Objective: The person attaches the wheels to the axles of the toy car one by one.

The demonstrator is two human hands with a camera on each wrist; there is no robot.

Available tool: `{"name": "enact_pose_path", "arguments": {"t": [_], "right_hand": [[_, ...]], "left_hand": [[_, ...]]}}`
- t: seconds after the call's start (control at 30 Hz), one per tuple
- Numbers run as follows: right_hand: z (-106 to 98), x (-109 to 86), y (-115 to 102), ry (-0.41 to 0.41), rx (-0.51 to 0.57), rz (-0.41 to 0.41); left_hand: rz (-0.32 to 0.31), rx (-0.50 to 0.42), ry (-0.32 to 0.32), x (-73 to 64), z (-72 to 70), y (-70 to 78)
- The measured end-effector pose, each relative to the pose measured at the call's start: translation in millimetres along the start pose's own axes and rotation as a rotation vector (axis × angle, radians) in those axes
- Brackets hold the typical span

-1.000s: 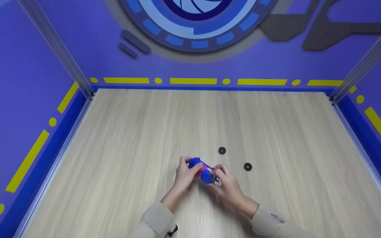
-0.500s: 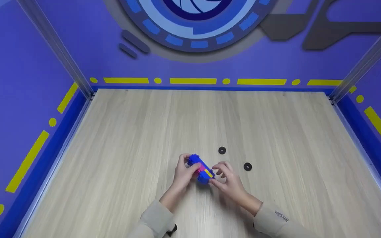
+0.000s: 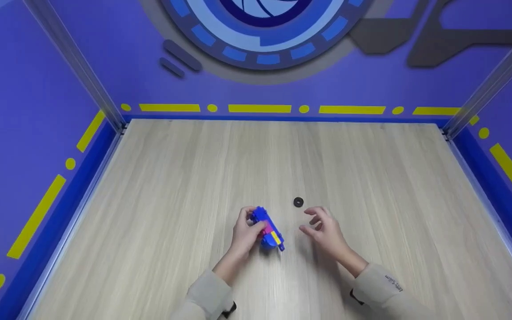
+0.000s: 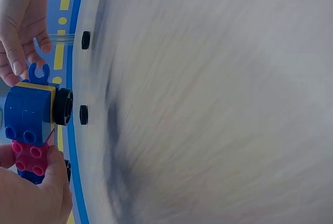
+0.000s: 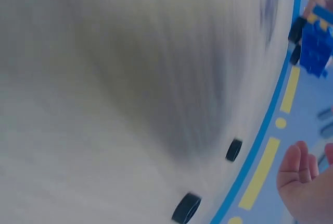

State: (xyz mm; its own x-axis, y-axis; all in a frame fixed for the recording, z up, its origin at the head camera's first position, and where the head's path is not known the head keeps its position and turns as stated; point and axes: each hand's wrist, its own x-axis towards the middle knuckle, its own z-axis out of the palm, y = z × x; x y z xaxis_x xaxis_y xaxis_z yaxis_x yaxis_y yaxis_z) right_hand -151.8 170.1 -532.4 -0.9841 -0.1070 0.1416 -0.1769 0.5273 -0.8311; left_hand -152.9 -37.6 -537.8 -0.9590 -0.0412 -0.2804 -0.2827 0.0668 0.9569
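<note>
My left hand (image 3: pixel 245 233) grips a toy car (image 3: pixel 274 239) built of blocks, its thumb over the magenta block (image 4: pixel 31 156). Large blue blocks (image 4: pixel 30 110), a yellow strip and a blue hook (image 4: pixel 39 72) at one end make up the rest. Black wheels (image 4: pixel 63 107) sit along one side of the car. To the right of it, my right hand (image 3: pixel 329 231) hangs above the table, fingers loosely bent and holding nothing. A loose black wheel (image 3: pixel 298 202) lies just beyond its fingertips. Another loose wheel (image 5: pixel 186 208) shows in the right wrist view; the right hand covers it in the head view.
The light wood tabletop (image 3: pixel 194 178) runs back to a blue-purple wall (image 3: pixel 256 95) with yellow dashes. Side walls (image 3: pixel 20 133) and metal corner posts (image 3: pixel 76 62) enclose it left and right.
My right hand has come off the hook end of the car and moved right, over the nearer loose wheel. The car has turned a little in my left hand, its hook end swinging toward me.
</note>
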Motion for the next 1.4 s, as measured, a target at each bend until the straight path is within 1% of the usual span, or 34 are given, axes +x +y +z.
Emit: {"name": "enact_pose_path", "arguments": {"t": [0.13, 0.2, 0.37, 0.43, 0.6, 0.67, 0.83, 1.07, 1.27, 1.4], "right_hand": [[-8, 4.2, 9, -0.050, 0.015, 0.090], [-12, 6.2, 14, -0.071, 0.021, 0.117], [-21, 10.3, 25, -0.082, 0.041, 0.162], [-27, 11.5, 29, -0.087, 0.037, 0.183], [-39, 14.4, 40, -0.112, 0.009, 0.214], [-43, 15.1, 44, -0.123, -0.002, 0.219], [-49, 15.3, 54, -0.145, -0.060, 0.240], [-52, 15.3, 60, -0.152, -0.138, 0.236], [-54, 14.8, 62, -0.150, -0.186, 0.255], [-54, 13.5, 65, -0.174, -0.207, 0.266]], "left_hand": [[-0.012, -0.003, 0.014, 0.6, 0.5, 0.1], [-0.016, -0.006, 0.021, 0.1, 0.6, 1.1], [-0.011, -0.001, 0.027, -13.4, -0.2, 20.6], [-0.016, -0.010, 0.031, -13.0, -0.4, 21.4], [-0.024, -0.022, 0.031, 1.8, -0.1, 1.5], [-0.024, -0.011, 0.027, 2.5, 0.0, 0.0], [-0.033, 0.000, 0.026, 1.9, 0.9, 1.1], [-0.053, -0.012, 0.019, 1.9, 1.2, 1.4], [-0.044, -0.021, 0.010, -0.3, 0.9, 2.8], [-0.038, -0.024, 0.008, -1.1, 1.1, 2.9]]}}
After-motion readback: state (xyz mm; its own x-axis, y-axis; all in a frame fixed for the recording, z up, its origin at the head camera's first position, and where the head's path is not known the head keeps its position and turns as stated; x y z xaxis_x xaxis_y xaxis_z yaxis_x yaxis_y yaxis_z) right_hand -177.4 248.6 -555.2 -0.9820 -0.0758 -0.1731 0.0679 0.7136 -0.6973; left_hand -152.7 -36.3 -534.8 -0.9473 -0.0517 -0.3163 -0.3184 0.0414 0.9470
